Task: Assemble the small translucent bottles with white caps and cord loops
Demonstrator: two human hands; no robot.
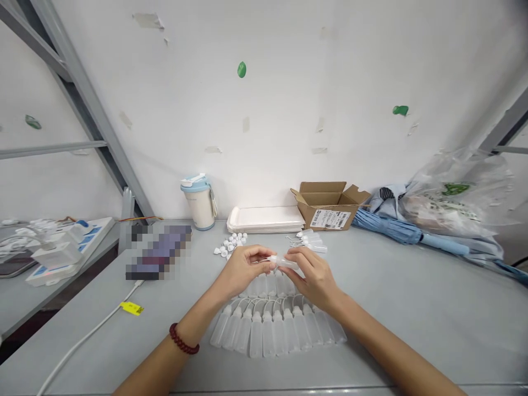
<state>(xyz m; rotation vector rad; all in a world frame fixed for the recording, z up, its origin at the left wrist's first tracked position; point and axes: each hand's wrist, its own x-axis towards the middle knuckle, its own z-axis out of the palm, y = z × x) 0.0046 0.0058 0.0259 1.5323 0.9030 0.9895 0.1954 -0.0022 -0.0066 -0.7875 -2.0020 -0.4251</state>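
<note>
A small translucent plastic bottle [284, 262] lies sideways between my two hands, above the grey table. My left hand [244, 269] is closed, thumb and fingers pinching the bottle's white top end; the fingertips partly hide that end. Wrapped round the bottle's body is my right hand [317, 276]. Below the hands, a row of similar translucent bottles [268, 334] with thin curved tubes at their tops lies side by side. A second row [270, 286] behind it is partly hidden by my hands. Loose white caps [224, 251] are scattered beyond my left hand.
Several more bottles [315, 246] lie beyond my right hand. Along the wall stand a cup [198, 206], a stack of white sheets or pouches [266, 219] and an open cardboard box [330, 206]. A blue umbrella [388, 226] lies right; a blurred-out device [160, 253] with a cable lies left.
</note>
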